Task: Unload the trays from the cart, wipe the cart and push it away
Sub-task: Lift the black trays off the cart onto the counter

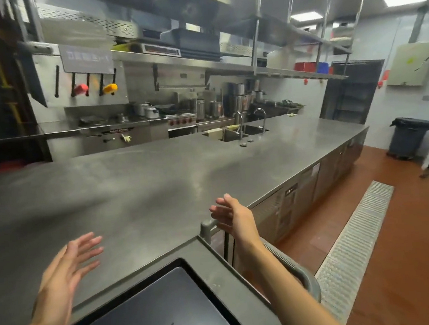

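Note:
A grey cart (218,272) stands against the steel counter (144,184) at the bottom middle. A black tray (154,314) lies flat in the cart's top well. The cart's grey handle (297,272) curves along its right side. My left hand (66,271) hovers with spread, straight fingers over the counter, left of the cart's far corner. Above the cart's far right corner my right hand (231,215) is raised edge-on, its fingers straight. Neither hand holds anything.
A double sink with two taps (241,131) is set in the counter's far end. Stoves and pots line the back wall. Right of the counter are red floor, a metal drain grate (355,245), a grey bin (407,138) and a rack's legs.

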Demonstrator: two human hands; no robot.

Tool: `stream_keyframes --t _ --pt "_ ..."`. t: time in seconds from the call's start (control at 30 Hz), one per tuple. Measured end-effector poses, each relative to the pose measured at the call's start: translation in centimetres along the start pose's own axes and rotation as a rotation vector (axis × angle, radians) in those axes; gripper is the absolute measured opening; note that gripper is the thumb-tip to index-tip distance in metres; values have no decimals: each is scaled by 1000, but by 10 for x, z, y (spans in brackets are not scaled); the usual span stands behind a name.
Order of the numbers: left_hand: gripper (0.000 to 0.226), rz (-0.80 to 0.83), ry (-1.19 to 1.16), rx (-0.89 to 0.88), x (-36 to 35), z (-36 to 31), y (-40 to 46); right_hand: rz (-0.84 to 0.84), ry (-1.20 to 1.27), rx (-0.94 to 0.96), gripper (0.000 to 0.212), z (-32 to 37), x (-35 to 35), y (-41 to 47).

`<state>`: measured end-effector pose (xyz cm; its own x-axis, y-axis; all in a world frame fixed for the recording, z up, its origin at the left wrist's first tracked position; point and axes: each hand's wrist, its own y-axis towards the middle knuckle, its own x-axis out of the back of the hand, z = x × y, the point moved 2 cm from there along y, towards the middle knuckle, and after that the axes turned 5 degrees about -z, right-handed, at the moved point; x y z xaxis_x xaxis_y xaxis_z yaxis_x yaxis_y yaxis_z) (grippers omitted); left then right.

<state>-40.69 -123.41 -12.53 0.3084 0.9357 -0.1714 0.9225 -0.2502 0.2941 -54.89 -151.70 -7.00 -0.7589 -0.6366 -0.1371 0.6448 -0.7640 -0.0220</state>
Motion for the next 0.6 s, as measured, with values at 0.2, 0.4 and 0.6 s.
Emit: stream_keyframes --t 0.2,0.4,0.6 --pt "58 -258 94 -22 -24 6 -43 208 -13 -67 28 -25 10 42" --pt "33 -485 200 77 -25 8 -112 419 -46 -158 28 -54 10 42" --pt "31 -592 376 152 3 17 -177 546 -111 -231 29 -98 1 9"
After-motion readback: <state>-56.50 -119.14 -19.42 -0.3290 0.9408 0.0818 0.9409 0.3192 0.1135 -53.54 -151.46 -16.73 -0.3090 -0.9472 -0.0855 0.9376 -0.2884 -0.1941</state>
